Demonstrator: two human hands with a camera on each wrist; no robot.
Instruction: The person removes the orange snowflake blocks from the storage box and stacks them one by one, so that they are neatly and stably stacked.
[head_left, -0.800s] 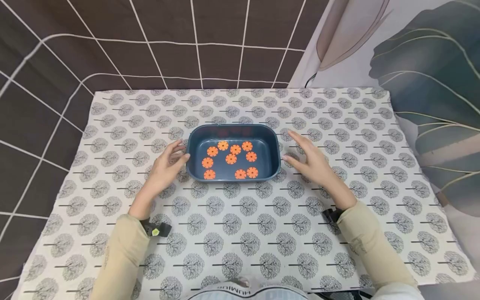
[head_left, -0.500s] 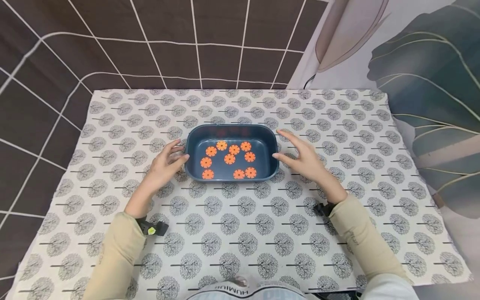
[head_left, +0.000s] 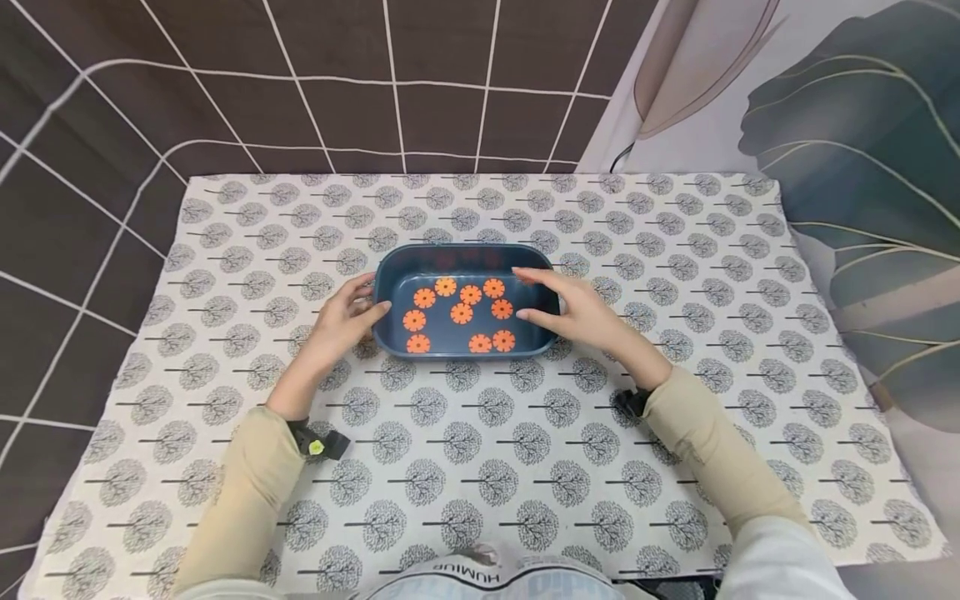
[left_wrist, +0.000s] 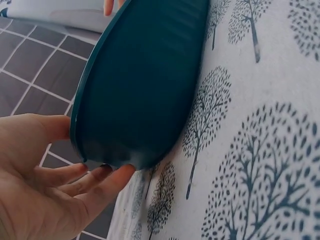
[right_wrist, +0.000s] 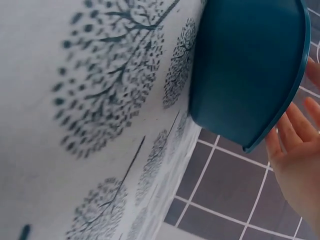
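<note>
A dark blue plastic basin [head_left: 450,357] stands on the patterned cloth, holding several orange notched discs [head_left: 461,313] spread over its floor. At its left end my left hand [head_left: 339,323] grips the rim: the thumb reaches over the edge while the fingers lie against the outer wall, as the left wrist view shows on the basin [left_wrist: 140,75]. My right hand [head_left: 581,312] reaches over the right end with thumb and fingers apart above the discs, holding none. In the right wrist view, that hand [right_wrist: 297,155] appears behind the basin's rim, fingertips partly hidden.
A white cloth with grey tree prints [head_left: 495,483] covers the table. Dark sheeting with white grid lines [head_left: 322,117] hangs behind and to the left. A leaf-patterned curtain [head_left: 862,167] borders the right side.
My right hand has moved left from beside the basin to over its right end. My left thumb has come over the left rim. The discs and basin stay put.
</note>
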